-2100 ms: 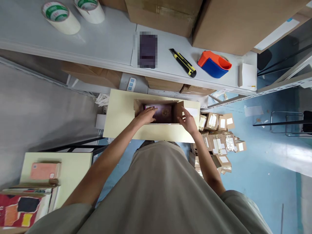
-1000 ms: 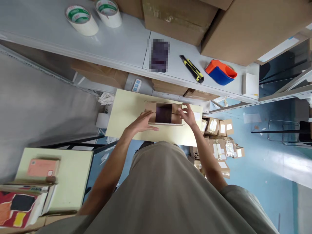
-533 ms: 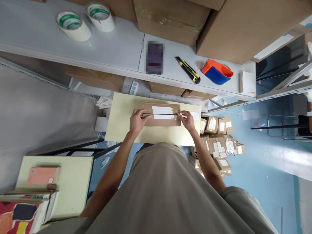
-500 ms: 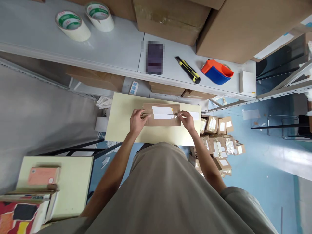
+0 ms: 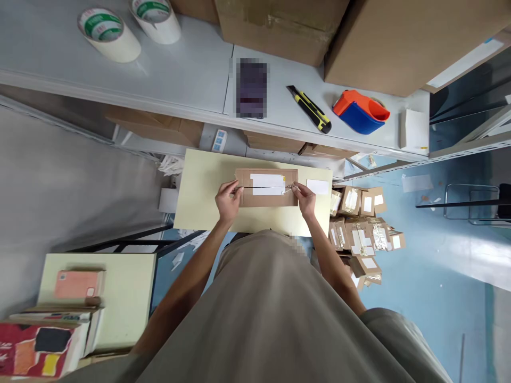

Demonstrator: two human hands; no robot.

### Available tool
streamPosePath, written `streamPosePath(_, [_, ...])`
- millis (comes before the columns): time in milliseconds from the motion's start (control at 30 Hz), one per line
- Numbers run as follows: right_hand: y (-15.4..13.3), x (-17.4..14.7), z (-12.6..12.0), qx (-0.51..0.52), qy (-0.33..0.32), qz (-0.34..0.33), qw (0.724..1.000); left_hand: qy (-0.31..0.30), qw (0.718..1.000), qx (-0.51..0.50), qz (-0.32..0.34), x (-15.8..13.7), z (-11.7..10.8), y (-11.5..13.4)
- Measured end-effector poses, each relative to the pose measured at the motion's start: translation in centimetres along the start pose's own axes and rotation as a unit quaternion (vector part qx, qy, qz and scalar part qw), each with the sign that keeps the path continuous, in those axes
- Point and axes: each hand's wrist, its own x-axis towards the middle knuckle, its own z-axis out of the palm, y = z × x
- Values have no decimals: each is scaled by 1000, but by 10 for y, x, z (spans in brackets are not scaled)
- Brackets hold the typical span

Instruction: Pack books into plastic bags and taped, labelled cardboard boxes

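Observation:
A flat brown cardboard box (image 5: 268,201) lies on the pale yellow table (image 5: 199,213) in front of me. It bears a white label (image 5: 265,181), and a thin dark line runs lengthwise across box and label. My left hand (image 5: 228,201) is closed at the box's left end, thumb and fingers pinching where the line ends. At the right end my right hand (image 5: 305,201) pinches in the same way. Something small and glossy shows by its fingertips; I cannot tell what it is. A white paper (image 5: 318,186) lies right of the box.
On the grey shelf (image 5: 179,80) ahead are tape rolls (image 5: 120,48), a box cutter (image 5: 310,110), an orange-and-blue tape dispenser (image 5: 361,113) and large cartons (image 5: 279,37). Several parcels (image 5: 359,234) are piled on the floor at right. Books (image 5: 40,346) sit on a side table (image 5: 123,298).
My left hand has shifted slightly right and its fingers have drawn closer together at the box end. My right hand stays at the other end. The view has moved a little.

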Motion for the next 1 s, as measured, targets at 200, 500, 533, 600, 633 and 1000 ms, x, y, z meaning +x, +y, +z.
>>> streamPosePath(200, [-2,-20,-22,-15,7,11,1000,-11,999,-31,14,-15,6,4])
streamPosePath(500, [-7,-37,-34,-93,-1,-37,995,-16,1000,4,-16,-21,10,14])
streamPosePath(533, [-7,-36,-33,-101,1,-40,994,-20,999,14,-26,-21,9,15])
streamPosePath(600, [-7,-35,-32,-117,7,-40,992,-23,998,30,-41,-21,8,20])
streamPosePath(633, [-6,-35,-31,-124,10,-38,992,-22,998,36,-47,-21,8,22])
streamPosePath(1000, [6,-31,-30,-91,3,-19,996,-29,994,92,-47,-17,6,36])
